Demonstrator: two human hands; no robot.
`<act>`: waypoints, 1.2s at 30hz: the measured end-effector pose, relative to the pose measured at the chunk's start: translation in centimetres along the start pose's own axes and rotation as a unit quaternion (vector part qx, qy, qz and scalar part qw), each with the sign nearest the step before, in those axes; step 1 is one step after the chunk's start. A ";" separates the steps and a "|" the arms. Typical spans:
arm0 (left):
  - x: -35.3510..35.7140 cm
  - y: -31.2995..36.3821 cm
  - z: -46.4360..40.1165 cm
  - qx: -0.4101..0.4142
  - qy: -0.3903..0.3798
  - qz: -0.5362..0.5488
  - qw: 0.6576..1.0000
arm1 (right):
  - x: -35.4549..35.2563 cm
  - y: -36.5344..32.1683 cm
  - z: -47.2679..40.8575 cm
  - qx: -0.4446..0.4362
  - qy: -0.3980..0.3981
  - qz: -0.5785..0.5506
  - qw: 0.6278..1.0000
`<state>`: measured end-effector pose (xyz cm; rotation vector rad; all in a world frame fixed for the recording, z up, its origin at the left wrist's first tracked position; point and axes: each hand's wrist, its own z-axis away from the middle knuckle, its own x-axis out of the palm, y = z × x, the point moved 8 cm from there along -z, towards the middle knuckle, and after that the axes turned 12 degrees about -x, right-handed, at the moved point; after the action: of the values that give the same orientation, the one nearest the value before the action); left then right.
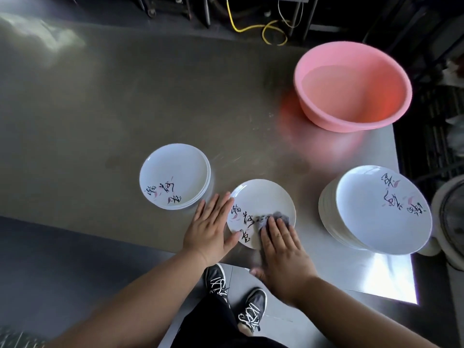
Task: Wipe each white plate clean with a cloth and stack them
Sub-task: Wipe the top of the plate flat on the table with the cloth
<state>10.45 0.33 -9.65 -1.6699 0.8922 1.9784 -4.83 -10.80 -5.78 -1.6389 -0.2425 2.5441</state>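
The steel table [125, 109] spreads out under me, filling most of what I see. At about one o'clock sits a pink basin [352, 86], near the table's far right corner. At three o'clock is the tall stack of white plates [376, 209], its top plate showing black brush lettering and pink petals. At about ten o'clock from my hands is the short stack of plates [174, 175], with the same lettering on top. Between the two stacks, straight ahead at twelve o'clock, lies the single plate [261, 204] flat on the table, close to the near edge. My right hand [282, 252] lies over its near right part, fingers straight and flat, pressing the grey cloth [271, 221] onto the plate. My left hand [211, 232] is spread flat at the plate's left rim, fingers straight, thumb touching the edge at its seven o'clock. Below the table edge, at six o'clock, are my black shoes [233, 297] with white laces.
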 end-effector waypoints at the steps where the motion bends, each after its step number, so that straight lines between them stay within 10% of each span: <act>1: 0.0 0.0 0.0 0.001 -0.001 0.001 1.000 | 0.5 -0.2 0.4 -0.008 -0.009 -0.004 1.000; 8: 0.1 0.0 0.0 -0.003 -0.008 -0.006 1.000 | -1.3 4.5 -2.4 0.098 -0.029 0.017 0.995; 14: -0.1 0.3 0.0 0.005 -0.008 0.006 1.000 | 0.1 -0.3 1.8 -0.058 0.043 -0.013 0.997; 19: -0.3 0.2 0.1 0.006 -0.012 -0.002 1.000 | -2.2 5.4 -2.6 0.040 0.015 0.028 0.999; 25: -0.5 0.3 0.1 0.004 -0.006 -0.003 1.000 | -3.2 3.8 -9.2 -0.146 -0.029 0.103 0.984; 32: -0.6 0.2 0.1 0.008 0.003 -0.009 1.000 | -3.0 5.5 -7.0 -0.010 0.009 0.063 0.998; 36: -0.6 0.3 0.2 0.008 0.006 -0.016 1.000 | -2.6 2.6 -8.3 -0.132 -0.014 0.052 0.990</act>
<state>10.22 0.27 -8.98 -1.6793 0.8785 1.9363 3.79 -13.12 -7.36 -1.7458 -0.5320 2.7117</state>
